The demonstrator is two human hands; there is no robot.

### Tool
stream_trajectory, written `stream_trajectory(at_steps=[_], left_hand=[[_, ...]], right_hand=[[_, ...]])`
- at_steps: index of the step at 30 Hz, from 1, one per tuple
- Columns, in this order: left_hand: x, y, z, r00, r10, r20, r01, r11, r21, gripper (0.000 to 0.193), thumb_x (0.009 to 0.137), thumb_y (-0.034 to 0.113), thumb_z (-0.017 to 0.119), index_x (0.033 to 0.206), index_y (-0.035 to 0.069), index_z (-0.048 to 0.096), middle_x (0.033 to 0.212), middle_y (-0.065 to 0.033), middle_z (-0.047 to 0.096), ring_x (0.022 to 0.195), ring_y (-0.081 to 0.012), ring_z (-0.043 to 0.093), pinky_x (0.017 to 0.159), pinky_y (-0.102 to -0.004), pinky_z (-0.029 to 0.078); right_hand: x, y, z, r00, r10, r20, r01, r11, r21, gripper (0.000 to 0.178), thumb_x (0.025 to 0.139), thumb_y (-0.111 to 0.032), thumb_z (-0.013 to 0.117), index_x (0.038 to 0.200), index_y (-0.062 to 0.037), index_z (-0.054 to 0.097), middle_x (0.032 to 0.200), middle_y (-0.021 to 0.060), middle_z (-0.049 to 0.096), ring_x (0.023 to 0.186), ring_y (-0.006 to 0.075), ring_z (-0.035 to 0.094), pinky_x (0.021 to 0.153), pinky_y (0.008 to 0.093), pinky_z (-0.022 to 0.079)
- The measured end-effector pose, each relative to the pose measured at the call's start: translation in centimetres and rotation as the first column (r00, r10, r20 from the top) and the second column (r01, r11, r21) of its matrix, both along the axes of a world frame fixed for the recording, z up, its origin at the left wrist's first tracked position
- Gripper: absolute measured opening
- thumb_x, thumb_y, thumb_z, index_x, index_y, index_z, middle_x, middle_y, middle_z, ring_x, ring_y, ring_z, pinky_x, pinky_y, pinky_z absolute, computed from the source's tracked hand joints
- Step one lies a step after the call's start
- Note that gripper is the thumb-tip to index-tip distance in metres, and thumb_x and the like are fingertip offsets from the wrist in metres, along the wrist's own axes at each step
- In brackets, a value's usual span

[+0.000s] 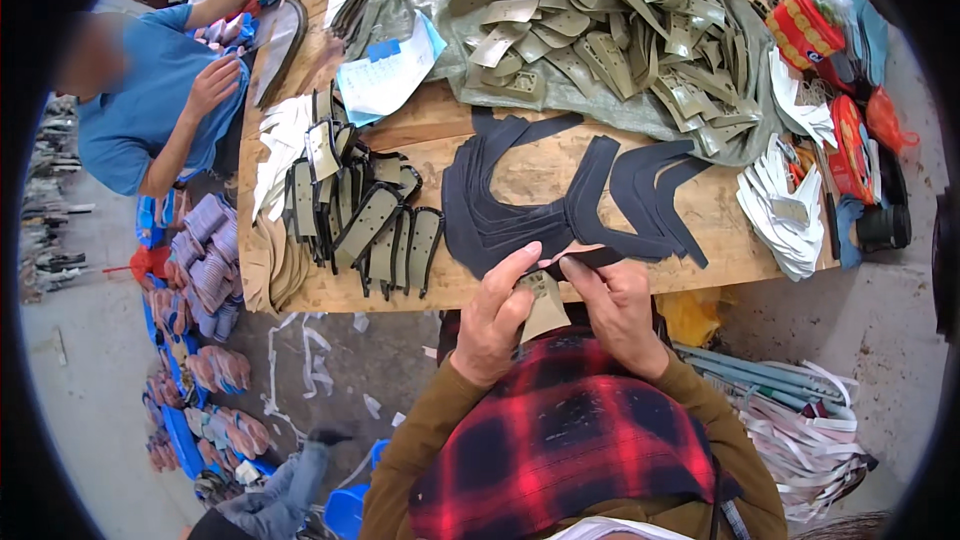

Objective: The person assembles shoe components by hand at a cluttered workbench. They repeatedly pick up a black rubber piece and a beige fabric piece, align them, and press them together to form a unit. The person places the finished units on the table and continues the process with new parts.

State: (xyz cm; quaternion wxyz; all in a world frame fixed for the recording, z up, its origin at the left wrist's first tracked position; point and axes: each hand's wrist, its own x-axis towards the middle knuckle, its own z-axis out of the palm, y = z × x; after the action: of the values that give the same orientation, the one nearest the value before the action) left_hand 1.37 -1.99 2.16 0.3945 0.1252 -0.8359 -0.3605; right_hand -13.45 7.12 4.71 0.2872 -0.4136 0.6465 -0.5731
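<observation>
Close to my body at the table's front edge, my left hand (490, 320) pinches a khaki plate with small holes (545, 306). My right hand (622, 312) has its thumb and fingers closed on a black strip (592, 257), which lies along the plate's upper edge. Just beyond my hands, black cut fabric pieces (520, 225) lie in overlapping stacks, some V-shaped (655, 190). To the left is a heap of khaki plates with black edging (370, 220). A large pile of khaki plates without edging (600, 20) rests on a grey-green plastic sheet (735, 140) at the back.
White cut pieces (785, 205) lie at the table's right end, and tan pieces (275, 265) at its left corner. A paper sheet (390, 75) lies mid-table. Another person in a blue shirt (165, 90) works at the left. Bundles (205, 270) line the floor there; pale strips (790, 450) hang right.
</observation>
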Motion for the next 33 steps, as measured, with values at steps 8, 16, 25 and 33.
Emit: stream_trajectory(at_steps=[8, 16, 25, 33], left_hand=[[-0.9, -0.2, -0.9, 0.999, -0.022, -0.029, 0.022, 1.000, -0.012, 0.026, 0.079, -0.013, 0.058, 0.101, -0.002, 0.047, 0.135, -0.0294, 0.049, 0.115, -0.0405, 0.060, 0.093, -0.0433, 0.054], [-1.5, -0.1, -1.5, 0.998, 0.060, 0.032, -0.058, 0.996, -0.062, 0.020, 0.078, -0.012, 0.056, 0.088, -0.001, 0.044, 0.133, -0.0290, 0.052, 0.113, -0.0430, 0.060, 0.090, -0.0428, 0.054], [-1.5, -0.1, -3.1, 0.982, 0.109, 0.157, -0.090, 0.989, -0.121, 0.027, 0.071, -0.009, 0.062, 0.091, 0.001, 0.046, 0.121, -0.0220, 0.060, 0.099, -0.0379, 0.065, 0.079, -0.0420, 0.055], [-1.3, -0.3, -3.7, 0.966, 0.104, 0.238, -0.079, 0.990, -0.114, 0.027, 0.072, -0.005, 0.064, 0.094, 0.001, 0.050, 0.107, -0.0171, 0.063, 0.092, -0.0345, 0.065, 0.074, -0.0414, 0.053]], right_hand=[[0.7, -0.3, -0.2, 0.994, -0.022, -0.108, 0.017, 0.999, -0.043, 0.014, 0.095, -0.003, 0.058, 0.104, 0.0027, 0.067, 0.070, 0.0108, 0.061, 0.055, 0.0127, 0.056, 0.051, 0.0274, 0.044], [0.9, 0.1, 0.3, 0.988, -0.046, 0.146, 0.042, 0.999, 0.030, 0.017, 0.098, -0.007, 0.055, 0.104, 0.0030, 0.068, 0.076, 0.0039, 0.063, 0.069, 0.0063, 0.055, 0.062, 0.0242, 0.045], [0.6, 0.6, 0.5, 0.879, -0.074, 0.471, 0.047, 0.997, 0.068, 0.022, 0.100, -0.010, 0.051, 0.104, 0.0028, 0.068, 0.093, 0.0011, 0.066, 0.085, 0.0060, 0.057, 0.077, 0.0222, 0.046], [-0.5, 1.4, 3.1, 0.814, -0.093, 0.573, 0.079, 0.996, 0.049, 0.026, 0.100, -0.012, 0.049, 0.115, 0.0033, 0.065, 0.098, 0.0065, 0.068, 0.091, 0.0122, 0.063, 0.086, 0.0266, 0.050]])
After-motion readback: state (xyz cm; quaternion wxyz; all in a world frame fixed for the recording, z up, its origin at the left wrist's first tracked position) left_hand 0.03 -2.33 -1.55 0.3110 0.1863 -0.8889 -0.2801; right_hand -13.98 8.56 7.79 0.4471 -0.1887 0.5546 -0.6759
